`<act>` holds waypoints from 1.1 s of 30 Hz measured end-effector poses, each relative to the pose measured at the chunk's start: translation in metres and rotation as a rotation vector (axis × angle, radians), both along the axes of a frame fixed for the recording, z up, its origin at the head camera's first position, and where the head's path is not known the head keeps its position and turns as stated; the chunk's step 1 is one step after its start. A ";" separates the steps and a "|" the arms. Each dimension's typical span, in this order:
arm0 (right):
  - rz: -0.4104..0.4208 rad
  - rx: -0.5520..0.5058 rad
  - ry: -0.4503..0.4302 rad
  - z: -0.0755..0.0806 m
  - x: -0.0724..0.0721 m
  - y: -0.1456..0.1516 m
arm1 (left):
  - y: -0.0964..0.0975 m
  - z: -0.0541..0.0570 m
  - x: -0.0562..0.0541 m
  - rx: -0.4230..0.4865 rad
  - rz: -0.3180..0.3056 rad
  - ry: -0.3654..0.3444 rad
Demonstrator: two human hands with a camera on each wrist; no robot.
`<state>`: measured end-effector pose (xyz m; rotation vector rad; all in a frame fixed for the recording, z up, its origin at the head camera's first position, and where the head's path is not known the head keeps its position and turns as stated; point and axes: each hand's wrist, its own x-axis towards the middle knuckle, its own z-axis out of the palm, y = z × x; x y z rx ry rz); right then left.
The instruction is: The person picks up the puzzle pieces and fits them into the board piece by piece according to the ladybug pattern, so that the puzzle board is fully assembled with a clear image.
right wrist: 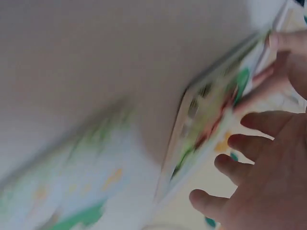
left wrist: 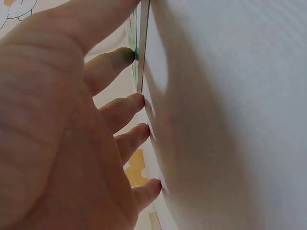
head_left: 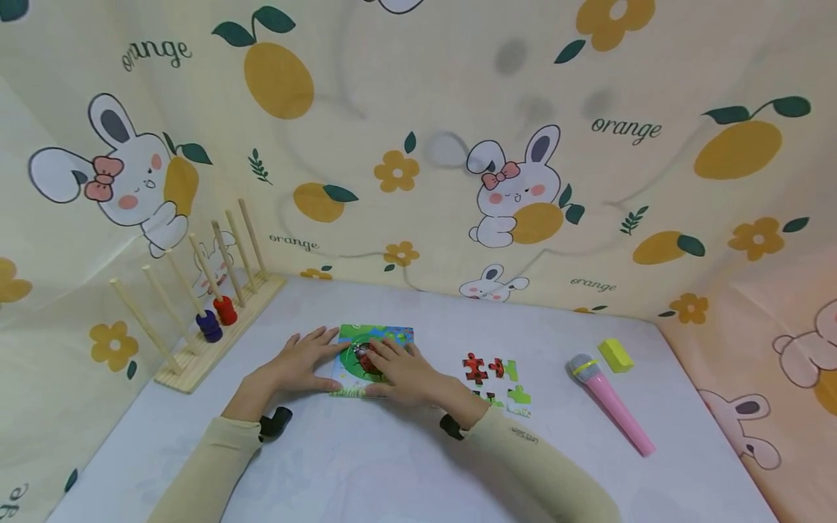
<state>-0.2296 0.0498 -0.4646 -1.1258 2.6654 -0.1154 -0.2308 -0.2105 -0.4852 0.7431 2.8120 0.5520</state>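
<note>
A square puzzle board point(head_left: 357, 367) with a ladybug picture lies flat on the table. Along its left side, my left hand point(head_left: 294, 367) has its fingers spread, thumb at the lower left and index finger at the upper part. In the left wrist view, the fingertips point(left wrist: 142, 100) meet the board's edge and the tabletop. My right hand point(head_left: 412, 374) lies across the board's right half and hides much of it. Its fingers point(right wrist: 259, 144) are spread and fairly straight in the blurred right wrist view. Several loose jigsaw pieces point(head_left: 475, 369) lie right of the board.
On the left stands a wooden peg rack point(head_left: 189, 370) with dark blue rings point(head_left: 209, 327) and red rings point(head_left: 225, 311). A pink toy microphone point(head_left: 617, 410) and a yellow block point(head_left: 616, 355) lie on the right. A printed cloth point(head_left: 418, 203) rises behind the table.
</note>
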 end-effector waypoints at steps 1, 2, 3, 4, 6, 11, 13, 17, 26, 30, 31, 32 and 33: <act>-0.009 -0.017 0.002 0.002 -0.002 0.006 | 0.000 0.000 0.000 -0.003 0.002 -0.003; -0.020 -0.033 0.003 0.004 -0.003 0.013 | 0.001 -0.001 0.000 -0.005 0.005 -0.007; -0.029 -0.049 0.003 0.006 -0.005 0.021 | 0.001 -0.001 -0.001 -0.007 0.005 -0.006; -0.034 -0.067 0.008 0.007 -0.008 0.030 | 0.001 -0.001 -0.001 -0.007 0.008 -0.009; -0.058 -0.123 -0.002 0.012 -0.013 0.049 | 0.001 -0.002 0.000 -0.007 0.012 -0.013; -0.154 -0.228 -0.025 0.020 -0.022 0.101 | 0.001 -0.002 0.001 -0.005 0.018 -0.012; -0.186 -0.227 -0.030 0.020 -0.024 0.120 | 0.000 -0.002 0.001 -0.008 0.021 -0.012; -0.214 -0.195 -0.040 0.020 -0.025 0.145 | 0.000 -0.002 0.002 -0.008 0.023 -0.013; -0.216 -0.184 -0.039 0.016 -0.022 0.162 | 0.000 -0.002 0.002 0.000 0.026 -0.013; -0.217 -0.182 -0.032 0.015 -0.023 0.163 | 0.001 -0.002 0.001 0.000 0.028 -0.016; -0.220 -0.178 -0.033 0.015 -0.024 0.162 | 0.001 -0.002 0.001 0.000 0.029 -0.015; -0.222 -0.174 -0.034 0.015 -0.024 0.162 | 0.002 -0.002 0.001 0.000 0.030 -0.014; -0.226 -0.171 -0.039 0.015 -0.024 0.161 | 0.002 -0.002 0.001 -0.001 0.029 -0.008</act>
